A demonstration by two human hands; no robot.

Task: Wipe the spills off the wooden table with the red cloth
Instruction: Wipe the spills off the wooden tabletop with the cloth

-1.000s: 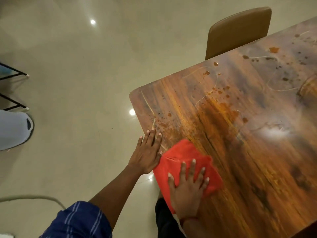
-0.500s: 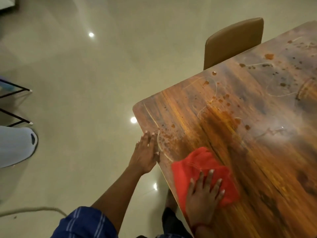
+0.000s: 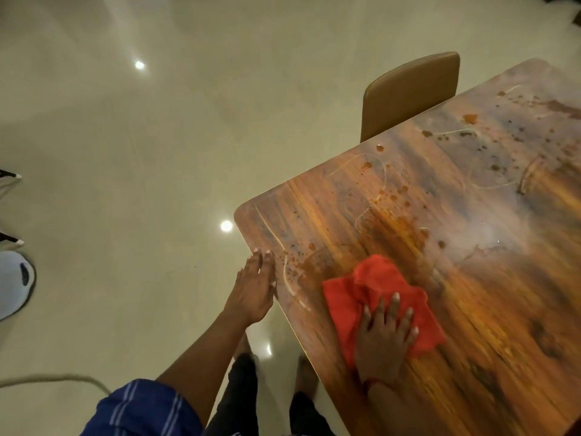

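The wooden table (image 3: 471, 309) fills the right side, its near left corner at the middle of the view. Brown and orange spills (image 3: 396, 221) spot and streak the top from the left edge to the far right. The red cloth (image 3: 355, 297) lies crumpled on the table near the left edge. My right hand (image 3: 382, 339) presses flat on the cloth's near part, fingers spread. My left hand (image 3: 254, 287) rests against the table's left edge with fingers together, holding nothing.
A tan chair (image 3: 408, 92) is tucked in at the table's far side. Glossy beige floor (image 3: 125, 152) spreads to the left. A white object (image 3: 14, 283) and black frame legs (image 3: 9, 209) sit at the far left edge. My legs (image 3: 267, 404) stand by the table.
My right hand has slid the red cloth to the right, further onto the table. My left hand has drawn its fingers together and shifted to the table's edge.
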